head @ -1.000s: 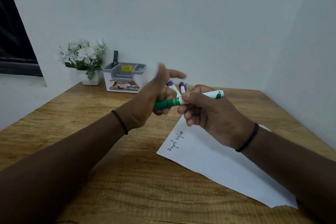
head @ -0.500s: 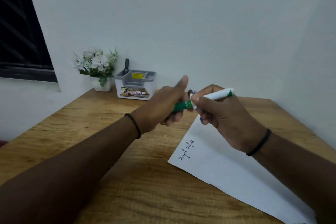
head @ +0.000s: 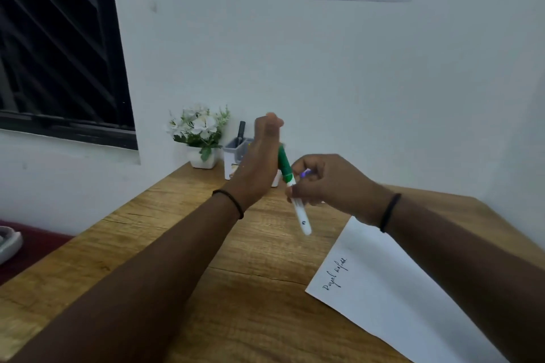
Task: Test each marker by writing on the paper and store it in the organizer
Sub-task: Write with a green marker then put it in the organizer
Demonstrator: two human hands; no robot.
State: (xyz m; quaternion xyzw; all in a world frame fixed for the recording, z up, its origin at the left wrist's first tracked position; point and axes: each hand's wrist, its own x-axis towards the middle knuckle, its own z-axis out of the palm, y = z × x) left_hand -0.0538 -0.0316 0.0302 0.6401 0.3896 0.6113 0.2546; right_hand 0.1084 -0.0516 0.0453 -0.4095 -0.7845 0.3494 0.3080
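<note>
We've got the green marker up between both hands, tilted, cap end high: the left hand seems to grip the green cap (its fingers face away, so we can't tell for sure), while the right hand pinches the white barrel and keeps spare markers tucked in its curled fingers. Looks like we're seating or pulling the cap, we'd judge. The paper, already written on, lies on the wooden desk under our right forearm. The organizer waits against the white wall, beside a flower pot.
</note>
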